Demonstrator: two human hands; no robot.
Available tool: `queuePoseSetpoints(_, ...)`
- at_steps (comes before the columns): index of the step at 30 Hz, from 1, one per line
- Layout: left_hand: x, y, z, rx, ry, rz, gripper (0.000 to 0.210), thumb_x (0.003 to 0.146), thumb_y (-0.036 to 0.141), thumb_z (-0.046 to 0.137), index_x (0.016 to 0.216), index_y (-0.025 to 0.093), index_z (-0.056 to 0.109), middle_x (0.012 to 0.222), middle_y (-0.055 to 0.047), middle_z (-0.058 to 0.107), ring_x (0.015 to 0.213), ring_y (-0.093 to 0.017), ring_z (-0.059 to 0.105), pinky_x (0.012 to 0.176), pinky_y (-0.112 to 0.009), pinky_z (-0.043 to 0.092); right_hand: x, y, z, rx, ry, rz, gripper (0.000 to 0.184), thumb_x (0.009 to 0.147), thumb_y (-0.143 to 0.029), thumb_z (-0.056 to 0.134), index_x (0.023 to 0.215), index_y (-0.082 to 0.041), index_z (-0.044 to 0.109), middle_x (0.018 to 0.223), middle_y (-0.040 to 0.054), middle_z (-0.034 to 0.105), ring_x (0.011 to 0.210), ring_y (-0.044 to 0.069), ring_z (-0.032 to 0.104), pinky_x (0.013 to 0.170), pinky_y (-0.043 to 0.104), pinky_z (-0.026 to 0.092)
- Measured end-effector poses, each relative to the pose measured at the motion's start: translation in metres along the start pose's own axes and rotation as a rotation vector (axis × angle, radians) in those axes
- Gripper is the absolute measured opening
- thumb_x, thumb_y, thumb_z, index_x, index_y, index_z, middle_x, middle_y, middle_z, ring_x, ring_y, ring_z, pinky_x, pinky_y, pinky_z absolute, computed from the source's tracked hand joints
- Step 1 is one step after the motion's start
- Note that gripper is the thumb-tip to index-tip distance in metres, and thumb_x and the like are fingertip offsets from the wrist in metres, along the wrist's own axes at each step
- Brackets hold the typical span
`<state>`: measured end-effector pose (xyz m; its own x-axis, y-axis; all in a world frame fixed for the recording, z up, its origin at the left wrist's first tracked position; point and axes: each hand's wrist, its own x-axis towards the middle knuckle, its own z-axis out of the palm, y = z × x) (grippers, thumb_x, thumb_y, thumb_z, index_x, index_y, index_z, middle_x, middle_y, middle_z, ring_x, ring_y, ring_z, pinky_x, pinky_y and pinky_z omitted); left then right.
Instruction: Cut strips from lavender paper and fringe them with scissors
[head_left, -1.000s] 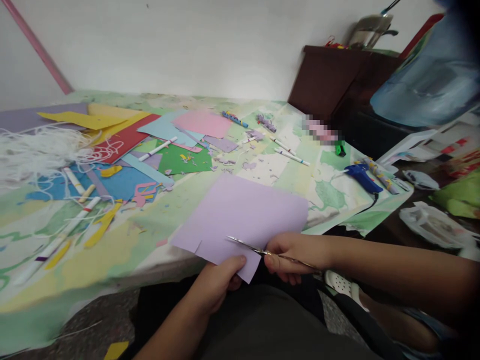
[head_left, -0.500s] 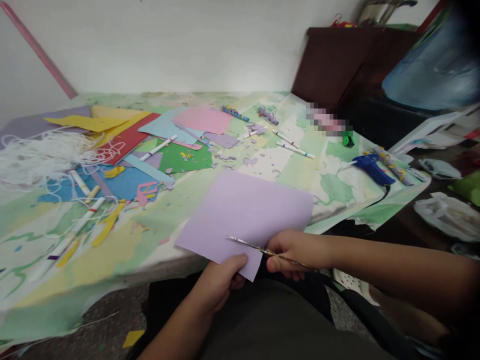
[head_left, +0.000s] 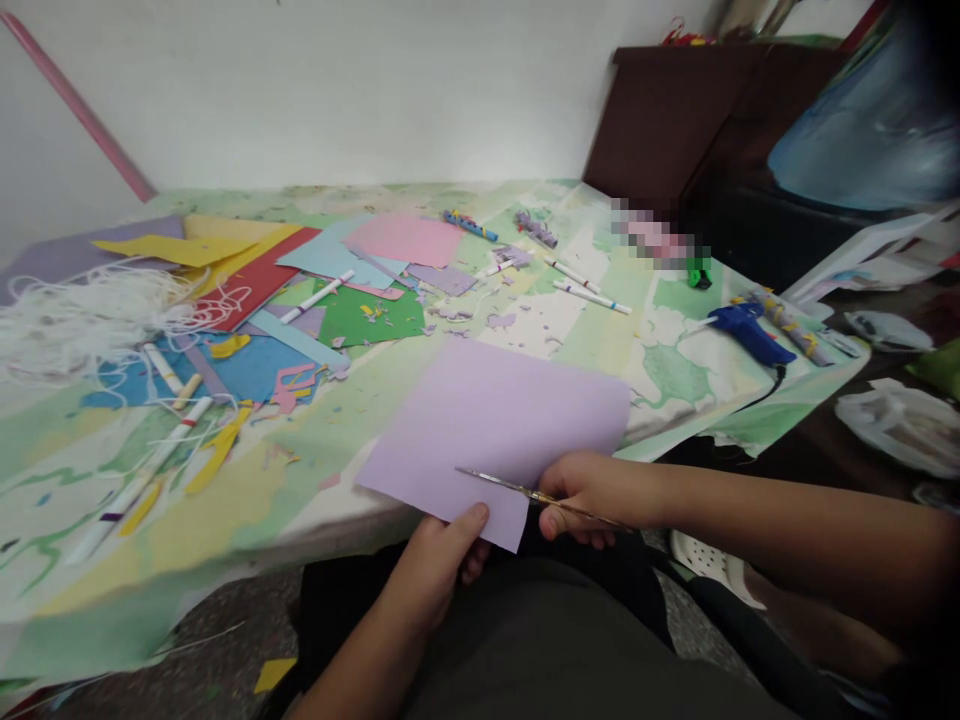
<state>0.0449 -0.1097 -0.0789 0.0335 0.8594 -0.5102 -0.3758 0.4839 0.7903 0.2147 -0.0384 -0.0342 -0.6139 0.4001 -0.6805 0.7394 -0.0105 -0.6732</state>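
A large sheet of light purple paper (head_left: 495, 410) reaches from the table's front edge out over my lap. My left hand (head_left: 442, 560) pinches its near edge, thumb on top and fingers beneath. In my right hand (head_left: 592, 495) is a pair of scissors (head_left: 499, 483), gripped by the handles. Their blades lie across the paper near its right-hand corner, pointing left, a little beyond my left thumb. Whether the blades are fully closed I cannot tell. The lower part of the handles is partly hidden by my fingers.
Coloured paper sheets, a heap of white string (head_left: 82, 320) and several markers cover the table's left and middle. A blue glue gun (head_left: 750, 335) lies at the right, by a decorated purple roll (head_left: 795, 325). Paper scraps are scattered around. A dark cabinet (head_left: 667, 130) stands behind.
The paper and both hands have shifted very slightly in view. The scissors still lie across the same part of the sheet, and both hands keep their hold.
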Motion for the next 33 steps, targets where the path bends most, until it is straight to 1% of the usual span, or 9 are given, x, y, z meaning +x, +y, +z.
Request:
queuePoseSetpoints(2, 0.0002, 0.0014, -0.0001, -0.039, 0.067, 0.034, 0.029, 0.060, 0.041, 0.053, 0.054, 0.014, 0.045, 0.035, 0.005, 0.041, 0.030, -0.006, 0.036, 0.030, -0.018, 0.023, 0.0017, 0.0013, -0.0001, 0.001, 0.001, 0.009, 0.047, 0.061, -0.058, 0.046, 0.071, -0.013, 0.051, 0.048, -0.0033, 0.045, 0.038, 0.006, 0.043, 0.034, 0.018, 0.035)
queuePoseSetpoints(5, 0.0006, 0.0047, 0.0012, -0.128, 0.184, 0.056, 0.025, 0.063, 0.038, 0.053, 0.061, 0.014, 0.045, 0.039, 0.005, 0.044, 0.031, -0.008, 0.040, 0.030, -0.020, 0.029, 0.0036, 0.0023, 0.0004, 0.007, -0.008, 0.019, 0.047, 0.060, -0.059, 0.047, 0.071, -0.013, 0.051, 0.047, -0.0038, 0.044, 0.038, 0.006, 0.043, 0.034, 0.018, 0.034)
queuePoseSetpoints(7, 0.0010, 0.0056, 0.0021, -0.152, 0.217, 0.058, 0.022, 0.063, 0.034, 0.055, 0.064, 0.014, 0.045, 0.042, 0.005, 0.046, 0.033, -0.008, 0.042, 0.030, -0.021, 0.031, 0.0044, 0.0024, 0.0007, 0.007, -0.012, 0.026, 0.047, 0.059, -0.059, 0.047, 0.070, -0.013, 0.051, 0.046, -0.0039, 0.044, 0.038, 0.007, 0.043, 0.033, 0.018, 0.034)
queuePoseSetpoints(10, 0.0015, 0.0048, 0.0028, -0.163, 0.203, 0.066, 0.020, 0.063, 0.031, 0.057, 0.067, 0.014, 0.046, 0.045, 0.004, 0.048, 0.034, -0.009, 0.044, 0.031, -0.021, 0.033, 0.0051, 0.0028, 0.0008, 0.013, -0.017, 0.020, 0.047, 0.059, -0.059, 0.048, 0.069, -0.014, 0.050, 0.047, -0.0039, 0.045, 0.037, 0.007, 0.043, 0.033, 0.018, 0.034)
queuePoseSetpoints(18, 0.0012, 0.0042, 0.0017, -0.180, 0.185, 0.081, 0.020, 0.062, 0.030, 0.058, 0.066, 0.013, 0.048, 0.044, 0.004, 0.048, 0.034, -0.009, 0.044, 0.030, -0.022, 0.033, 0.0062, 0.0041, 0.0003, 0.028, -0.007, 0.042, 0.046, 0.057, -0.058, 0.050, 0.068, -0.014, 0.049, 0.045, -0.0043, 0.044, 0.037, 0.007, 0.042, 0.033, 0.018, 0.033)
queuePoseSetpoints(24, 0.0019, 0.0030, 0.0013, -0.178, 0.161, 0.097, 0.018, 0.065, 0.030, 0.056, 0.068, 0.014, 0.048, 0.044, 0.004, 0.048, 0.034, -0.009, 0.044, 0.031, -0.021, 0.033, 0.0054, 0.0020, 0.0022, 0.052, -0.009, 0.038, 0.043, 0.058, -0.057, 0.050, 0.067, -0.015, 0.049, 0.045, -0.0047, 0.043, 0.036, 0.007, 0.041, 0.032, 0.018, 0.033)
queuePoseSetpoints(27, 0.0012, 0.0033, 0.0010, -0.172, 0.169, 0.103, 0.018, 0.065, 0.030, 0.056, 0.067, 0.014, 0.048, 0.045, 0.004, 0.048, 0.035, -0.009, 0.044, 0.031, -0.021, 0.033, 0.0043, 0.0023, 0.0020, 0.043, -0.009, 0.038, 0.044, 0.058, -0.058, 0.049, 0.066, -0.015, 0.048, 0.044, -0.0049, 0.042, 0.036, 0.006, 0.041, 0.032, 0.018, 0.033)
queuePoseSetpoints(30, 0.0008, 0.0035, 0.0003, -0.149, 0.166, 0.091, 0.019, 0.064, 0.031, 0.056, 0.062, 0.014, 0.047, 0.041, 0.005, 0.046, 0.034, -0.009, 0.043, 0.031, -0.021, 0.032, 0.0028, 0.0033, 0.0010, 0.021, -0.005, 0.019, 0.045, 0.060, -0.059, 0.046, 0.064, -0.015, 0.047, 0.044, -0.0046, 0.042, 0.037, 0.007, 0.041, 0.033, 0.018, 0.031)
queuePoseSetpoints(33, 0.0006, 0.0031, -0.0007, -0.126, 0.161, 0.081, 0.025, 0.064, 0.033, 0.056, 0.051, 0.016, 0.041, 0.033, 0.008, 0.037, 0.030, -0.007, 0.039, 0.031, -0.020, 0.030, 0.0024, 0.0030, 0.0010, -0.032, 0.028, 0.003, 0.047, 0.063, -0.061, 0.041, 0.061, -0.014, 0.046, 0.042, -0.0046, 0.039, 0.037, 0.007, 0.040, 0.033, 0.018, 0.029)
